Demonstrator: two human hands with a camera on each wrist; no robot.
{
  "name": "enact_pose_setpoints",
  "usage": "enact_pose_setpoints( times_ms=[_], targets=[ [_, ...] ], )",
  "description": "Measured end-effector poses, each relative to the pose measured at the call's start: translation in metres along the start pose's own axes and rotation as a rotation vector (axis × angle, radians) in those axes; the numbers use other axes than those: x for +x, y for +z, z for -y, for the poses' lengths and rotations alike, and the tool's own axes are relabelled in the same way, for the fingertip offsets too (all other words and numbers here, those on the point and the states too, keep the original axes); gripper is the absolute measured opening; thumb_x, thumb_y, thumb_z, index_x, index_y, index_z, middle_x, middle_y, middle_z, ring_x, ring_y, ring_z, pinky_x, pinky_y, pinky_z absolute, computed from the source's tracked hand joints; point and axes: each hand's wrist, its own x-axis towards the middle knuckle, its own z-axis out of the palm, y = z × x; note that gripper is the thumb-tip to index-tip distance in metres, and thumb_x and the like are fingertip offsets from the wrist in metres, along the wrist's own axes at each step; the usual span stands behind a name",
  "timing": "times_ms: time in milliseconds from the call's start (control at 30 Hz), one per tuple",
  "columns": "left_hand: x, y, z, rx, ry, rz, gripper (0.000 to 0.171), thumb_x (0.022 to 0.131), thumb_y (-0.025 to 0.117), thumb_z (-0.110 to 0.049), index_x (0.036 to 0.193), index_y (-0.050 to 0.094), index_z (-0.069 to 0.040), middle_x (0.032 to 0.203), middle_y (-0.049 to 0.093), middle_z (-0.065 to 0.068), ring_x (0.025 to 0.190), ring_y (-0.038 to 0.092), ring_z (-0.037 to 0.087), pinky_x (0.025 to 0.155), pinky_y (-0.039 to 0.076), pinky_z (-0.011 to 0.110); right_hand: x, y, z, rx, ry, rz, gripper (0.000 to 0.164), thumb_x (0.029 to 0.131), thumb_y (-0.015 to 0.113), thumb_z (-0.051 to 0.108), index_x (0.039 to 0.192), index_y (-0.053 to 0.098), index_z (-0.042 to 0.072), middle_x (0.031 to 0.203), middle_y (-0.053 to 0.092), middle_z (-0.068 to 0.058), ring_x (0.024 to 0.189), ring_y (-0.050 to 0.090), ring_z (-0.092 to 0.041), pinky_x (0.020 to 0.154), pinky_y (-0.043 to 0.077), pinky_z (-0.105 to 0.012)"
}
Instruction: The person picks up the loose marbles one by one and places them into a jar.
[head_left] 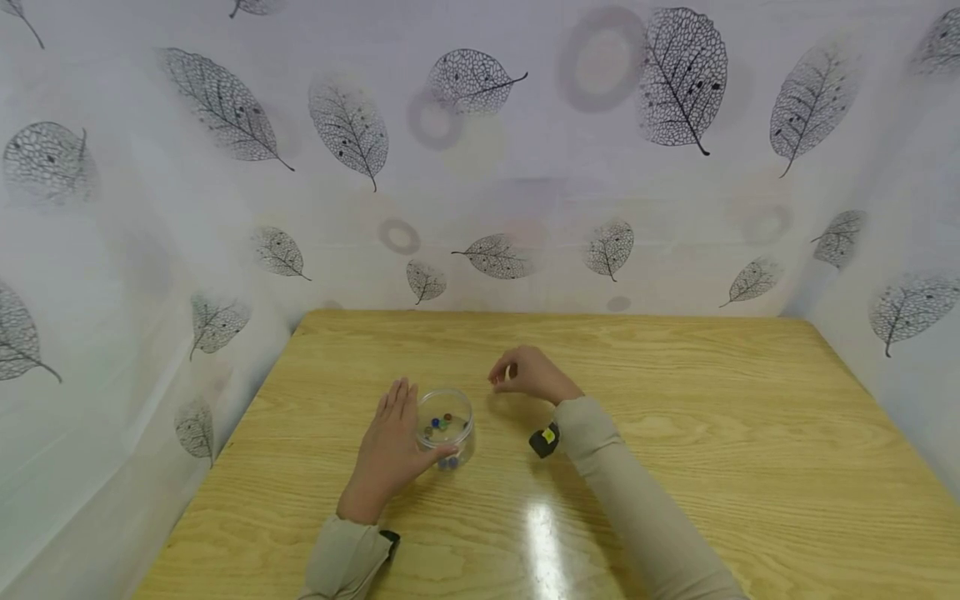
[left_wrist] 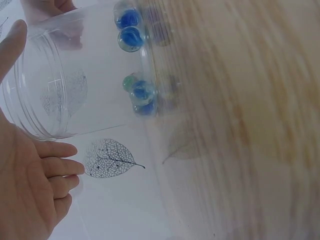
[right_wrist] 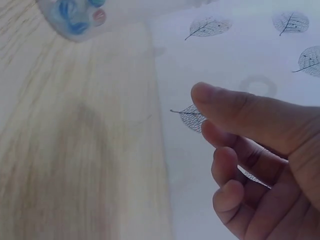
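Observation:
A clear round jar (head_left: pixel 465 443) stands on the table, with several glass marbles (head_left: pixel 442 423) at its bottom. Blue swirls and some green show in the marbles (left_wrist: pixel 131 39) through the jar's side (left_wrist: pixel 95 65) in the left wrist view. My left hand (head_left: pixel 393 450) is at the jar's left side, fingers straight and thumb reaching across its front; whether it touches the jar is unclear. To the right of the jar and above the table, my right hand (head_left: pixel 534 375) has loosely bent fingers. No object shows between its thumb and fingers (right_wrist: pixel 225 165) in the right wrist view.
The wood-grain table (head_left: pixel 712 433) meets a pale leaf-printed backdrop (head_left: pixel 540 208) at the back and sides. A small black device with a yellow mark (head_left: pixel 545 440) sits at the right cuff. Light glares off the table's front part.

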Motion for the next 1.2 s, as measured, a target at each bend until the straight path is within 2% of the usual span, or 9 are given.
enact_pose_setpoints(
  times_ms=[167,400,633,967,1200],
  targets=[
    [0.0,0.003,0.002,0.002,0.007,-0.01,0.11,0.075,0.062,-0.067,0.145,0.024,0.009,0.153,0.021,0.026,0.144,0.018,0.037,0.117,0.02,0.051,-0.003,-0.004,0.012,-0.01,-0.054,-0.016,0.015,0.08,0.073,0.01,0.093,0.074,0.003,0.08,0.068,-0.004,0.063,0.05,-0.008,0.056,0.043,-0.018],
    [0.0,0.004,0.004,0.003,0.005,-0.011,0.111,0.075,0.061,-0.068,0.145,0.023,0.009,0.153,0.021,0.025,0.144,0.018,0.036,0.118,0.02,0.051,-0.008,-0.009,0.034,-0.033,-0.107,-0.022,0.012,0.081,0.073,0.016,0.091,0.075,0.01,0.085,0.07,0.0,0.067,0.052,-0.006,0.058,0.045,-0.018],
    [0.001,0.007,0.006,0.01,0.008,-0.016,0.111,0.074,0.061,-0.069,0.145,0.023,0.009,0.153,0.022,0.026,0.144,0.018,0.036,0.117,0.02,0.051,-0.01,-0.007,0.05,-0.003,-0.161,-0.008,0.012,0.081,0.072,0.011,0.093,0.074,0.008,0.089,0.07,-0.002,0.07,0.055,-0.009,0.06,0.047,-0.018],
    [0.001,0.006,0.007,0.013,0.017,-0.02,0.112,0.074,0.061,-0.069,0.145,0.022,0.008,0.153,0.022,0.025,0.145,0.017,0.035,0.118,0.02,0.05,-0.006,0.002,0.06,-0.018,-0.214,0.026,0.013,0.08,0.073,0.011,0.092,0.074,0.006,0.086,0.07,-0.002,0.068,0.053,-0.005,0.06,0.047,-0.016],
    [0.002,0.006,0.006,0.026,0.032,-0.041,0.111,0.073,0.063,-0.067,0.144,0.026,0.009,0.151,0.025,0.027,0.143,0.022,0.038,0.116,0.022,0.051,-0.005,0.005,0.063,-0.017,-0.237,0.048,0.015,0.08,0.073,0.013,0.093,0.074,0.005,0.088,0.071,-0.003,0.068,0.054,-0.005,0.061,0.048,-0.016]
  ],
)
